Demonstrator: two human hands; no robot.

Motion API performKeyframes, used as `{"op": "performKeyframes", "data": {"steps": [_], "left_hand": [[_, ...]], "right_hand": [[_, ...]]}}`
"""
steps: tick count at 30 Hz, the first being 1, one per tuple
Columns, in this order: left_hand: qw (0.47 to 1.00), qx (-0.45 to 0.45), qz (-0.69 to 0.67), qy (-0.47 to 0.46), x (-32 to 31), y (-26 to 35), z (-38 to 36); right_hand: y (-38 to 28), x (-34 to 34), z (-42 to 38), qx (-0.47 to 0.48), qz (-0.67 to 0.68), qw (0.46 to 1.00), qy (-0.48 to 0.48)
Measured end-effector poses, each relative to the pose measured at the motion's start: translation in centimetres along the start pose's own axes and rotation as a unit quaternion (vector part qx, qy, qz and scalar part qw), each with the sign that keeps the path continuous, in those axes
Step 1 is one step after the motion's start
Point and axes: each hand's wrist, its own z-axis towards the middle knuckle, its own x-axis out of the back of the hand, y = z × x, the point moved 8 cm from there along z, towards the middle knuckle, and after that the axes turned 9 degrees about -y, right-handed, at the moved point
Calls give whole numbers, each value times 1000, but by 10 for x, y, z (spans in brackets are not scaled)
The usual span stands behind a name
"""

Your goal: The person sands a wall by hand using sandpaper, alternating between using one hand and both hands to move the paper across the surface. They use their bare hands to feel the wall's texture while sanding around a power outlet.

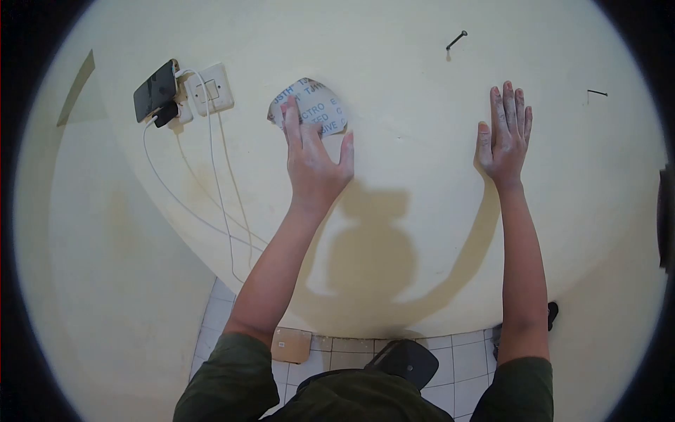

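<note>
My left hand [313,170] presses a sheet of sandpaper [325,98] against the cream wall [408,169]. Blue printed letters show on the sheet's pale backing, and its edges look curved and uneven. The fingers lie over the sheet's lower left part, with the thumb out to the right. Farther right, my right hand [508,141] rests flat on the wall with fingers stretched upward and nothing in it. Whitish dust coats the fingers of both hands.
Left of the sandpaper, a phone [155,91] and white cables hang by a wall socket [210,90]. One nail [457,40] sticks out above, another nail [598,93] at right. A cardboard box [291,345] and a black object [409,362] are on the tiled floor.
</note>
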Motion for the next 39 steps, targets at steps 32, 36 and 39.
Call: {"op": "performKeyframes", "data": {"steps": [32, 36, 39], "left_hand": [[947, 232, 114, 193, -24, -8, 10], [972, -109, 175, -108, -92, 92, 7], [993, -19, 115, -21, -73, 73, 18]], "right_hand": [[6, -1, -9, -24, 38, 999, 4], [5, 0, -7, -20, 39, 999, -1], [6, -1, -6, -20, 40, 999, 3]]}}
